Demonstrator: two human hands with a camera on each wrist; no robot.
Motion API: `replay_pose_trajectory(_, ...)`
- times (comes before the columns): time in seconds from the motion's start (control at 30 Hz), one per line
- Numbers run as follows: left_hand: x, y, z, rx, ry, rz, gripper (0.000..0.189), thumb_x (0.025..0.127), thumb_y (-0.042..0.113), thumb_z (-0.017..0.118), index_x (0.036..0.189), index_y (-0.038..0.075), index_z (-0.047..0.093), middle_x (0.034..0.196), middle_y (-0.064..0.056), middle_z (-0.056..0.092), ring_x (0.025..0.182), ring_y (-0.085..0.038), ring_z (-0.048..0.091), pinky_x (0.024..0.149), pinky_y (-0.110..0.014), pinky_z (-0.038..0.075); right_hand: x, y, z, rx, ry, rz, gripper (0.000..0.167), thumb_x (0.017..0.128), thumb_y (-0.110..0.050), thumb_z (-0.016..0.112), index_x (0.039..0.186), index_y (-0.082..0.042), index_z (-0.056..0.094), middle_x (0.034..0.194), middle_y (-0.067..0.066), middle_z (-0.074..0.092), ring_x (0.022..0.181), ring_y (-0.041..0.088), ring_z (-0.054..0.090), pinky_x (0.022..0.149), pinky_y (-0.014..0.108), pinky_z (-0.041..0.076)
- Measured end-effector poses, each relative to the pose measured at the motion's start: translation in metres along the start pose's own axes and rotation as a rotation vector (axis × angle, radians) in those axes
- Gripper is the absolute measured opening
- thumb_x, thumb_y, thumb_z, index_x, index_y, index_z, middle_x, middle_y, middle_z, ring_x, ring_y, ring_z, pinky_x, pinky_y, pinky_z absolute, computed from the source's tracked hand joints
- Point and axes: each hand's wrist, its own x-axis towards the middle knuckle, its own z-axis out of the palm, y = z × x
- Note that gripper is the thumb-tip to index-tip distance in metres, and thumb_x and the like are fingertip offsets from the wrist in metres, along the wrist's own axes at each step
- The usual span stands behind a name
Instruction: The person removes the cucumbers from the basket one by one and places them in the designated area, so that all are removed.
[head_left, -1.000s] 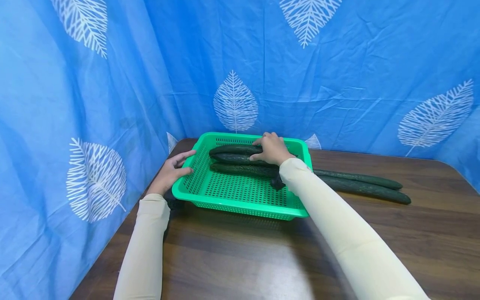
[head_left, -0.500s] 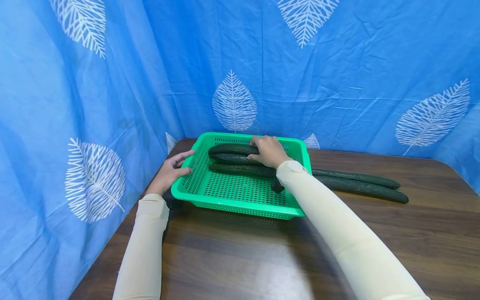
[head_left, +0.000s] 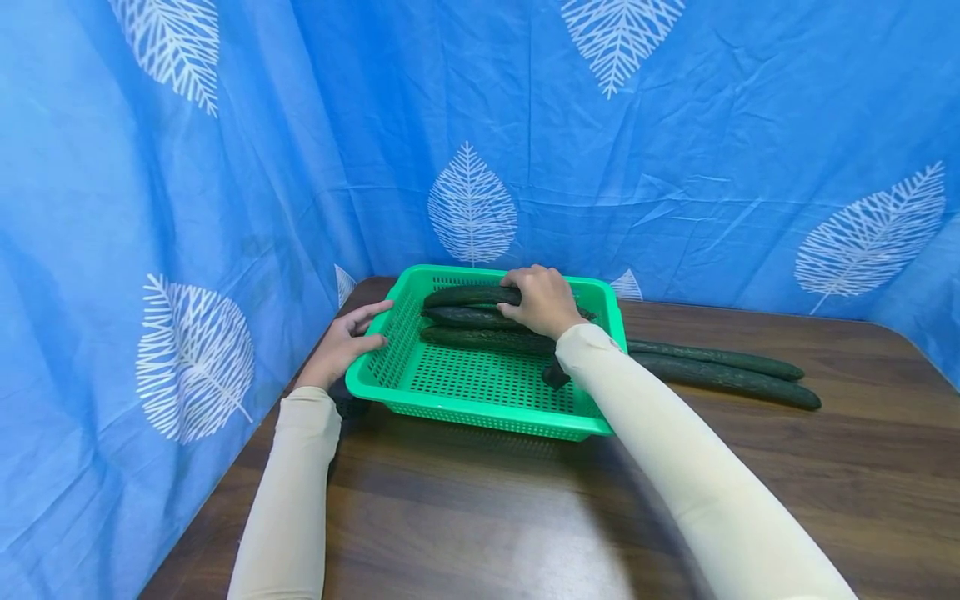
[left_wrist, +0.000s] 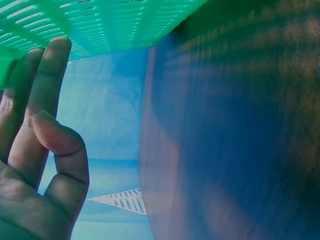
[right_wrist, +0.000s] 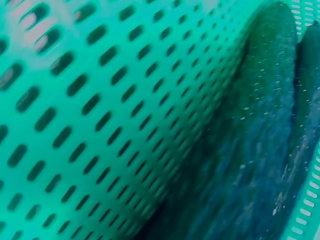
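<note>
A: Where were the cucumbers [head_left: 480, 317] in the basket?

B: Three lay side by side along the far half of the green basket [head_left: 465, 379], long axes running 9 to 3 o'clock. The wrist view showed one dark cucumber [right_wrist: 250, 150] resting against the slotted basket floor [right_wrist: 100, 125].

A: State of the right hand?

B: The right hand [head_left: 542, 300] rested on top of the cucumbers at their 3 o'clock ends, fingers curled over the farthest one. The grip was narrow, wrapped on that cucumber; whether the thumb closed beneath could not be told.

A: And the left hand?

B: The left hand [head_left: 343, 343] lay against the basket's 9 o'clock wall, fingers straight and relaxed, thumb touching the rim. It held nothing. The left wrist view showed the fingers [left_wrist: 35, 100] extended just under the basket wall [left_wrist: 100, 25].

A: Where did the basket stand?

B: On the brown table [head_left: 465, 517], toward the 10 o'clock corner, near the blue curtain [head_left: 675, 167].

A: Anything outside the basket?

B: Two more cucumbers [head_left: 720, 371] lay on the table at the basket's 3 o'clock side, parallel and touching each other, their near ends hidden behind the right sleeve [head_left: 675, 467]. A small dark object [head_left: 349, 406] sat under the basket's 7 o'clock corner; its identity could not be told.
</note>
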Motion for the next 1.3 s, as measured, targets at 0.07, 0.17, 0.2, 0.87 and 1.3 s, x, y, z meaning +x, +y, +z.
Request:
replay_pose_trajectory(0.07, 0.0, 0.0, 0.0, -0.002, -0.003, 0.007, 0.07, 0.1, 0.007, 0.064, 0.167, 0.011, 0.044, 0.158, -0.026, 0.053, 0.096, -0.009, 0.067, 0.077, -0.026, 0.058, -0.001, -0.001, -0.003, 0.014, 0.019, 0.022, 0.038, 0.095, -0.027, 0.086, 0.125, -0.004, 0.08, 0.119, 0.015, 0.079, 0.104, 0.036, 0.071, 0.094, 0.053, 0.056)
replay_pose_trajectory(0.17, -0.001, 0.0, 0.0, 0.001, -0.004, 0.014, 0.07, 0.1, 0.007, 0.064, 0.167, 0.011, 0.044, 0.159, -0.026, 0.052, 0.096, -0.009, 0.067, 0.077, -0.025, 0.057, -0.004, -0.002, -0.006, 0.035, 0.037, 0.056, 0.038, 0.095, -0.027, 0.086, 0.124, -0.005, 0.081, 0.117, 0.015, 0.079, 0.101, 0.035, 0.071, 0.092, 0.052, 0.056)
replay_pose_trajectory(0.2, -0.001, 0.0, 0.0, 0.003, -0.004, 0.015, 0.07, 0.1, 0.007, 0.064, 0.167, 0.011, 0.044, 0.159, -0.026, 0.052, 0.096, -0.009, 0.066, 0.077, -0.025, 0.057, -0.004, -0.003, -0.008, 0.043, 0.043, 0.064, 0.037, 0.094, -0.028, 0.086, 0.124, -0.005, 0.081, 0.117, 0.015, 0.079, 0.101, 0.035, 0.071, 0.091, 0.052, 0.056)
replay_pose_trajectory(0.87, -0.002, -0.002, 0.001, 0.032, 0.007, 0.027, 0.071, 0.099, 0.008, 0.064, 0.167, 0.012, 0.044, 0.164, -0.021, 0.048, 0.104, -0.014, 0.063, 0.08, -0.026, 0.055, -0.025, -0.009, -0.039, 0.252, 0.088, 0.086, 0.037, 0.091, -0.022, 0.088, 0.122, -0.003, 0.082, 0.119, 0.016, 0.079, 0.105, 0.035, 0.074, 0.091, 0.052, 0.058)
replay_pose_trajectory(1.3, -0.003, -0.001, 0.001, 0.014, 0.006, 0.015, 0.07, 0.1, 0.008, 0.064, 0.167, 0.012, 0.044, 0.161, -0.023, 0.051, 0.096, -0.012, 0.066, 0.076, -0.027, 0.057, -0.043, -0.008, -0.069, 0.369, 0.065, 0.115, 0.036, 0.087, -0.019, 0.092, 0.118, -0.003, 0.083, 0.115, 0.015, 0.08, 0.105, 0.033, 0.073, 0.094, 0.053, 0.056)
